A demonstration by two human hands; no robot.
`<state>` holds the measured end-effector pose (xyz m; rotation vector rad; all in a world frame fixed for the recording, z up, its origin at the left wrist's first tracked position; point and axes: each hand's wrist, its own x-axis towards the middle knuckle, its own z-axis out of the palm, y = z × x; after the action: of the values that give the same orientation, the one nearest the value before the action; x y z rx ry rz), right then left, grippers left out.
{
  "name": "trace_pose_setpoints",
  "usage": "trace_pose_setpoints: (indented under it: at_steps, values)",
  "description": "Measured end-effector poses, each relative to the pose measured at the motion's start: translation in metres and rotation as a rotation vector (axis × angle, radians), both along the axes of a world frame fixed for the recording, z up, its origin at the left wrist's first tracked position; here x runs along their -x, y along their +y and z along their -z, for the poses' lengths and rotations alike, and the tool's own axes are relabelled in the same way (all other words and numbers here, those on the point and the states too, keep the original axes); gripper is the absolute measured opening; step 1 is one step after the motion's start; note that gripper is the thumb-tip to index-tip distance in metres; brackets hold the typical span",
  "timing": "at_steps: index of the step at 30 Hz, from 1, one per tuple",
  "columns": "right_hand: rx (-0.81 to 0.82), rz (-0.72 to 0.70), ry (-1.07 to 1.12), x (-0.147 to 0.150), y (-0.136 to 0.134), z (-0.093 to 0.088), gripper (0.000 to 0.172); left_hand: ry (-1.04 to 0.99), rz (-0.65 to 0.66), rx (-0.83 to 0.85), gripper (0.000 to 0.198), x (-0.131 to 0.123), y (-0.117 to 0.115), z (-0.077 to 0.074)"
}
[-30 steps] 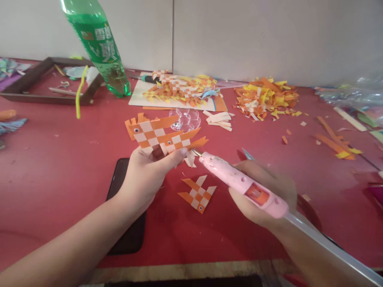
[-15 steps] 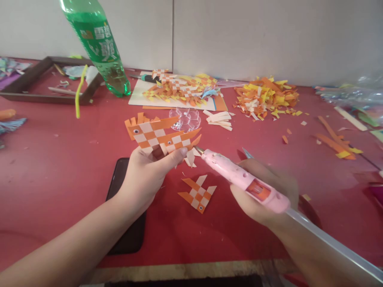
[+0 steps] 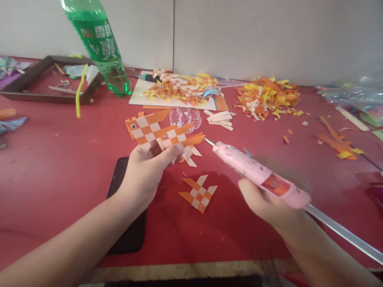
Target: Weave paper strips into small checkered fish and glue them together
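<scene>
My left hand (image 3: pixel 152 167) pinches several woven paper fish (image 3: pixel 146 127), orange and cream checked with small googly eyes, overlapping one another above the table. My right hand (image 3: pixel 269 203) is wrapped round a pink glue gun (image 3: pixel 254 167) with a long clear glue stick running out of its back end. The gun's metal nozzle points left, close to the orange tail strips of the held fish but apart from them. Below, another checked paper fish (image 3: pixel 199 193) lies flat on the red table between my hands. Part of my right hand is hidden behind the gun.
A black phone (image 3: pixel 128 235) lies under my left forearm. Behind are a clear plastic palette (image 3: pixel 185 118), cream paper strips (image 3: pixel 220 118), piled woven fish (image 3: pixel 182 87) and a heap of scraps (image 3: pixel 267 97). A green bottle (image 3: pixel 98 48) stands by a dark frame (image 3: pixel 38 97).
The glue gun has moved right, its nozzle drawing away from the fish tails. My left hand has tilted the held fish slightly, showing more of the lower cream strips.
</scene>
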<state>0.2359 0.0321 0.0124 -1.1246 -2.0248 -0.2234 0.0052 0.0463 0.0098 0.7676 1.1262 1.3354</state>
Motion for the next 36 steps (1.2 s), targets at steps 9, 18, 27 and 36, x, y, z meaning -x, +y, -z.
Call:
trace_pose_setpoints:
  at_steps: [9,18,27,36]
  values:
    - [0.008,-0.041,-0.102,0.008,-0.003,-0.003,0.014,0.008,0.002,0.025,0.017,-0.001,-0.001,-0.004]
    - [0.058,-0.011,-0.132,0.009,-0.007,-0.002,0.018,0.139,0.060,-0.043,0.005,-0.003,-0.005,-0.006]
    - [-0.002,0.013,-0.157,0.010,-0.005,-0.002,0.018,0.151,0.064,-0.072,0.004,-0.002,-0.006,-0.003]
    - [-0.003,-0.004,-0.140,0.010,-0.005,-0.002,0.020,0.170,0.073,-0.064,0.006,-0.002,-0.006,-0.006]
